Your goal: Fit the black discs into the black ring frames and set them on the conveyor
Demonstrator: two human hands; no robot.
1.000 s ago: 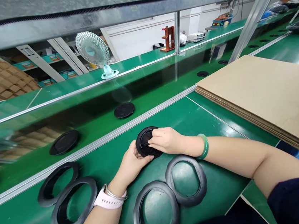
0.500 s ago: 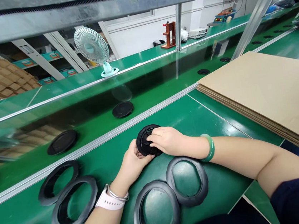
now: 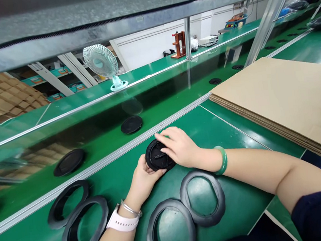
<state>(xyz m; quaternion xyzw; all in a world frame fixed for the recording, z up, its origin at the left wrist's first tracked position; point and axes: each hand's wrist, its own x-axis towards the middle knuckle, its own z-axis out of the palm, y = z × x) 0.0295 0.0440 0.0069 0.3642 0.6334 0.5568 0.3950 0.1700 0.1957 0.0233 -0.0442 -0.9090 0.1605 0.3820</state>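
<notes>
My left hand (image 3: 145, 176) grips a black round plastic part (image 3: 156, 157) by its lower left edge, the thumb along its near side. The part is tilted towards me and shows a raised rim and a bar across its inside. Over its right side is my right hand (image 3: 179, 145), fingers apart and stretched at the upper rim; whether they touch it I cannot tell. That hand covers some of the part. Close in front of me lie two black rings (image 3: 170, 227) (image 3: 202, 197), touching each other on the green table.
More black rings (image 3: 84, 228) lie left of my left forearm. Beyond a metal rail, black discs (image 3: 132, 124) sit on a green strip. A stack of cardboard sheets (image 3: 280, 99) is at right. A fan (image 3: 101, 61) stands behind the glass panel, under a metal beam (image 3: 126, 27).
My right hand's fingers have lifted from the middle of the round part to its upper rim and spread apart. My left hand keeps its hold. The view has tilted slightly upward.
</notes>
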